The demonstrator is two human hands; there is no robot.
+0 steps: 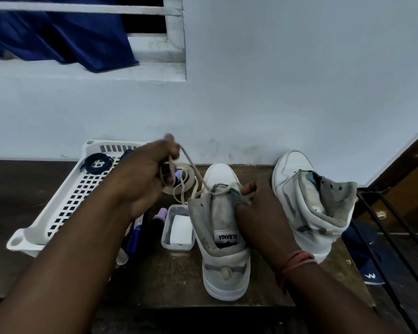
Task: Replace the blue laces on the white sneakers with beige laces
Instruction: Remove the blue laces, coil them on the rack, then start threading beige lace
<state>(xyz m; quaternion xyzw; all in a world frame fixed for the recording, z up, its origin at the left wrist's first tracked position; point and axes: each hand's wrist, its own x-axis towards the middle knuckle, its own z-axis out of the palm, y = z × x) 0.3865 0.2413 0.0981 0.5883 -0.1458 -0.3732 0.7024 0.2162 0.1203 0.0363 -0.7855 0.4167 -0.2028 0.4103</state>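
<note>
Two white high-top sneakers stand on a dark wooden table, toes toward the wall. The near sneaker [221, 227] sits in the middle, with a beige lace [191, 169] running from its eyelets up to my left hand [145, 174], which is closed around the lace above the table. My right hand [258, 208] pinches the lace at the sneaker's right eyelet row. The second sneaker [307, 201] stands to the right, untouched. Coiled blue laces [97, 163] lie in a white perforated tray [65, 201] at the left.
A small clear plastic box [177, 229] with a white block, markers [136, 232] and a tape roll [191, 174] lie between the tray and the near sneaker. The wall is close behind. A black metal rack [391, 227] and a blue shoe [369, 261] sit off the table's right edge.
</note>
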